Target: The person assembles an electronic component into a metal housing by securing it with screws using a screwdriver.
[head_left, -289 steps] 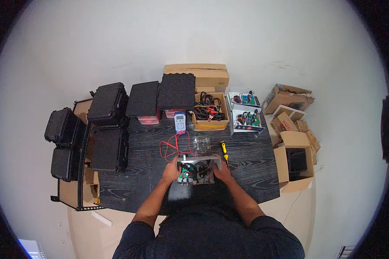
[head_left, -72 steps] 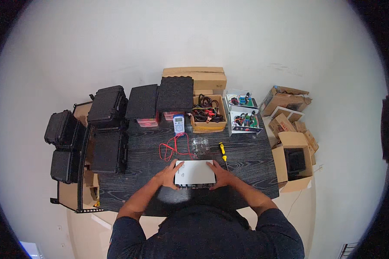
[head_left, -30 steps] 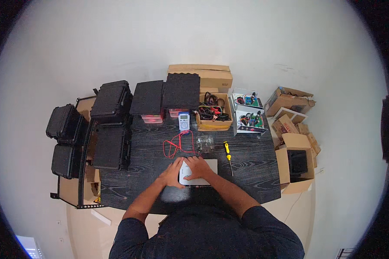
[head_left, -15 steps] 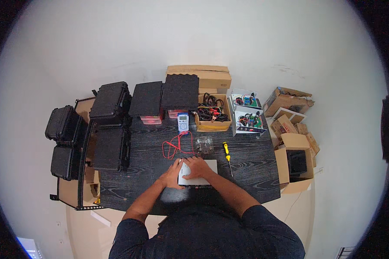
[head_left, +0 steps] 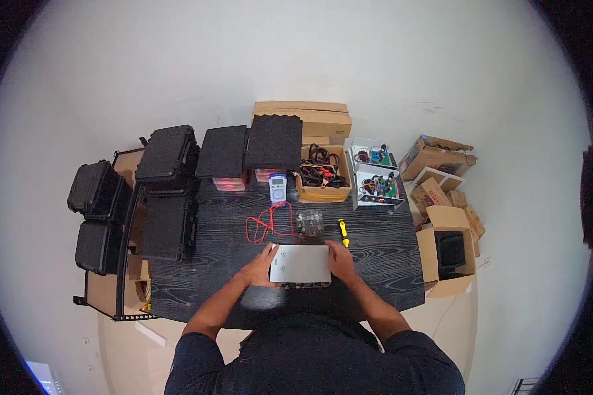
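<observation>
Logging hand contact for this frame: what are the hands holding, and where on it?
A flat grey metal box; left hand on its left edge, right hand on its right edge.

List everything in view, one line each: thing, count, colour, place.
metal cover: one, silver-grey, table front centre, over a device
table: one, black wood-grain, centre
screwdriver: one, yellow and black, behind the right hand
multimeter: one, grey and blue, table rear
test leads: red, looped in front of the multimeter
clear plastic piece: one, behind the cover
hard cases: several, black, table left and rack
foam pads: two, black, table rear
cable box: one, cardboard, table rear
cardboard boxes: several, brown, floor right
left hand: on the cover's left edge
right hand: on the cover's right edge
</observation>
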Motion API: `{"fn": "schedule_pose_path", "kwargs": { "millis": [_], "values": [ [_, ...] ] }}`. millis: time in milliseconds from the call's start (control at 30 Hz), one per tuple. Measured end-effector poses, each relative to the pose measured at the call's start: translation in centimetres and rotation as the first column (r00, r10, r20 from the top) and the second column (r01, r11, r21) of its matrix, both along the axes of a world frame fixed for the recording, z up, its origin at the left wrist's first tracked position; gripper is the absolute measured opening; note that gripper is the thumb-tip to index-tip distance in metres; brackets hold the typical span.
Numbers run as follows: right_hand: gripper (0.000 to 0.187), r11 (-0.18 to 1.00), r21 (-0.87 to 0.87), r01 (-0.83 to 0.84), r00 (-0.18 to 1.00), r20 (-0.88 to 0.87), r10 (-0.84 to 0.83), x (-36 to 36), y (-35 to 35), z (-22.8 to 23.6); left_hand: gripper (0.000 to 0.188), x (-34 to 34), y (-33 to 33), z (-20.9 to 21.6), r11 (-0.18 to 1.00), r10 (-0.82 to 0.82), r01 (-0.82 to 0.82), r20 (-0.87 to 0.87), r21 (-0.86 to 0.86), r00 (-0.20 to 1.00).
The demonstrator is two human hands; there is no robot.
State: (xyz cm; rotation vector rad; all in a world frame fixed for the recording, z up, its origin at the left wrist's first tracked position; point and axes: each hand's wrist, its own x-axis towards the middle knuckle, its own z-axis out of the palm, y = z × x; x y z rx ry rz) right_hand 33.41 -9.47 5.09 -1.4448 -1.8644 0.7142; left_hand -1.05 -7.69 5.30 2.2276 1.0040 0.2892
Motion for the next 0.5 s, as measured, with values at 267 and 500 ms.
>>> {"fn": "schedule_pose_path", "kwargs": {
  "millis": [267, 500],
  "values": [
    [0.076, 0.942, -0.323, -0.092, 0.996, -0.011, 0.093, 2.1, -4.7, -1.5, 0.130, -0.1, 0.5, -0.8, 0.997, 0.026, -0.018, 0.094, -0.081, 0.995],
    [0.083, 0.963, -0.179, -0.200, 0.954, -0.260, 0.149, -0.1, -3.5, -0.5, 0.124, 0.0, -0.2, -1.9, 0.992, 0.104, -0.086, 0.203, -0.096, 0.974]
  ]
}}
